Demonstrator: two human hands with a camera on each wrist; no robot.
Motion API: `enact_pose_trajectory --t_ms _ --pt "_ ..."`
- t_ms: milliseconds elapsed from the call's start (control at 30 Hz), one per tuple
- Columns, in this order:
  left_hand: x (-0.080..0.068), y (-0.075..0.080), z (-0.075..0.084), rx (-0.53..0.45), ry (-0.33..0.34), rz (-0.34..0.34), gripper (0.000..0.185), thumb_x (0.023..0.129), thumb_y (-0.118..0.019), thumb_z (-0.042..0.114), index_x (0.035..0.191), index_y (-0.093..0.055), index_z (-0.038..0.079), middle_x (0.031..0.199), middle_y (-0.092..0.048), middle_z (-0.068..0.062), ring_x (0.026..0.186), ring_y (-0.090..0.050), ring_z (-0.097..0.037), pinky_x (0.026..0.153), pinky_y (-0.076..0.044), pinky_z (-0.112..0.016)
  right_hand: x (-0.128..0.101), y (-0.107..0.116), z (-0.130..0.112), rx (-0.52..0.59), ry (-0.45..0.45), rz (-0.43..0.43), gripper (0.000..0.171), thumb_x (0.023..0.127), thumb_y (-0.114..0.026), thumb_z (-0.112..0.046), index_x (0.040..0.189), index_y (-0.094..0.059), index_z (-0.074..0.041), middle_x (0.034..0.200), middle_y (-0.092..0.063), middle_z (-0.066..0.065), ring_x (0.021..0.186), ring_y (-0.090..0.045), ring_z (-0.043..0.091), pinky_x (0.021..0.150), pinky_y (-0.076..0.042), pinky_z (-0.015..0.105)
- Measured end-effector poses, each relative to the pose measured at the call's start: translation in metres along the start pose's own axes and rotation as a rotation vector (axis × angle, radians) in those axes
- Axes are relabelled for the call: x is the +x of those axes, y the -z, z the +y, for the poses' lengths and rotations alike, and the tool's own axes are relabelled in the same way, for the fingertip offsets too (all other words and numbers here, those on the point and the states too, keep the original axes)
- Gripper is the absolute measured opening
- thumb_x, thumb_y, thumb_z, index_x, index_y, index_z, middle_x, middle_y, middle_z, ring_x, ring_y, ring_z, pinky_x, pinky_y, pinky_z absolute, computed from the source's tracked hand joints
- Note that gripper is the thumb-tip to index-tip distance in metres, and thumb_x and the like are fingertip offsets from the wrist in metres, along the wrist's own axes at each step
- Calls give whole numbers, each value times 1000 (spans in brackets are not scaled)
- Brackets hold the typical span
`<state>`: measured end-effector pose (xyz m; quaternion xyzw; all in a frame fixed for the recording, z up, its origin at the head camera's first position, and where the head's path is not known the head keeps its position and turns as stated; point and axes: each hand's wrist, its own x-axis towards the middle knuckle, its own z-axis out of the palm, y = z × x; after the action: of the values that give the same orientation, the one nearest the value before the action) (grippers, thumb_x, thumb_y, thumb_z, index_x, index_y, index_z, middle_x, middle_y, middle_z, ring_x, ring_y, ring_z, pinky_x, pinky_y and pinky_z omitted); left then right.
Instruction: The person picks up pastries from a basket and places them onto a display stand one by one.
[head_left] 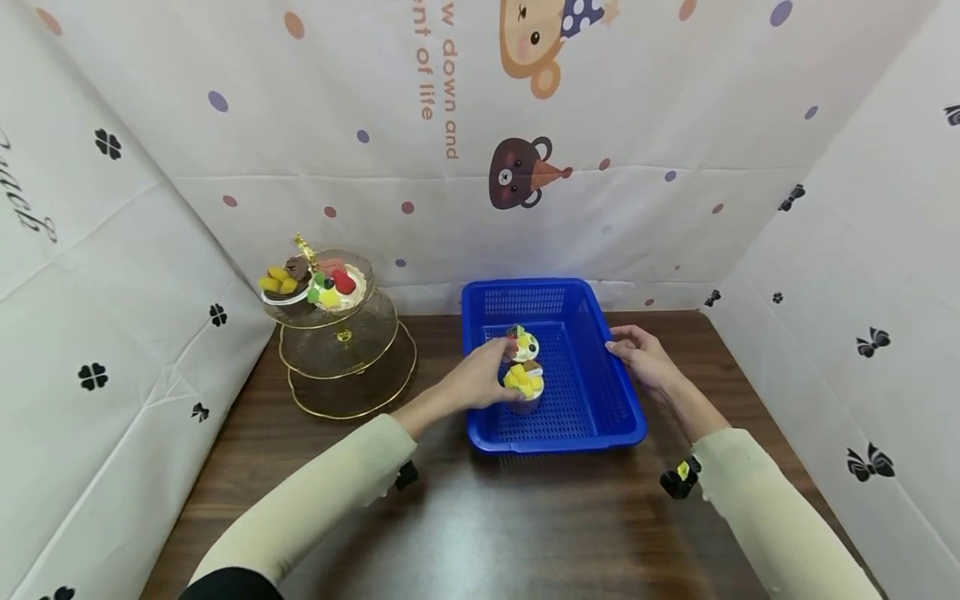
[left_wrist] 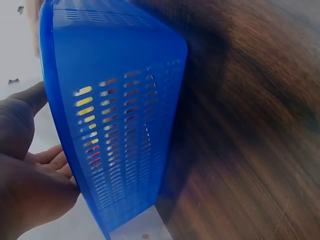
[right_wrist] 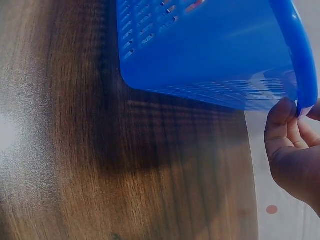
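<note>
Gold-rimmed glass made up the three-tier stand (head_left: 341, 350) at the left of the head view, on the dark wood table (head_left: 480, 517). Its top tier carried two small desserts: one with yellow chunks and a brown piece (head_left: 282, 281), and beside it a cream tart with red and green fruit (head_left: 335, 287).

Moving toward the centre, I saw my left hand (head_left: 480, 379) reaching over the left rim of the blue perforated basket (head_left: 592, 392), fingers curled around a cupcake topped with yellow pieces (head_left: 524, 388) near the front of the basket floor. Whether the cup was lifted or resting on the floor I could not tell. Just behind it, touching or nearly so, sat a second cupcake with white cream and a dark berry (head_left: 523, 342). In the left wrist view the basket wall (left_wrist: 120, 125) filled the frame, yellow and red showing through its slots, with my thumb and fingers (left_wrist: 30, 165) loosely bent at the lower left.

Right of centre, my right hand (head_left: 637, 354) gripped the basket's right rim. The right wrist view showed my fingertips (right_wrist: 282, 120) pinching that rim (right_wrist: 300, 60), thumb on the outside.
</note>
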<state>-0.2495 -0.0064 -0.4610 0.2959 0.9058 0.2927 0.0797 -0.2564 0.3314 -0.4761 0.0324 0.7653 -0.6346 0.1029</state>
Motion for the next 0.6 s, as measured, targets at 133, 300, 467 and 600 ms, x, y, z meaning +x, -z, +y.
enact_pose_trajectory --t_ms 133,300,467,600 --pt "4 -3 1 43 23 -12 82 87 -90 36 150 -49 0 138 -61 -12 128 -60 -25 110 -49 -38 1 0 -1 6 -2 -3 53 111 -59 -21 154 -38 1 105 -66 3 86 -69 14 73 -61 31" --pt "7 -8 2 127 78 -13 87 86 -90 42 152 -48 5 136 -61 -8 124 -61 -21 107 -52 -38 2 0 -2 1 5 -8 51 110 -59 -20 152 -39 1 103 -65 2 84 -68 14 72 -61 31" --pt "8 -16 7 228 107 8 89 84 -90 47 152 -47 7 139 -61 -10 120 -64 -22 103 -54 -41 2 1 -1 -4 7 1 51 110 -59 -19 152 -40 1 102 -64 2 84 -67 13 72 -61 30" --pt "8 -25 9 330 139 11 93 83 -89 54 152 -48 7 138 -63 -9 114 -66 -22 101 -55 -40 0 1 2 -5 -1 5 53 110 -60 -20 154 -39 0 103 -64 1 83 -67 12 72 -60 30"
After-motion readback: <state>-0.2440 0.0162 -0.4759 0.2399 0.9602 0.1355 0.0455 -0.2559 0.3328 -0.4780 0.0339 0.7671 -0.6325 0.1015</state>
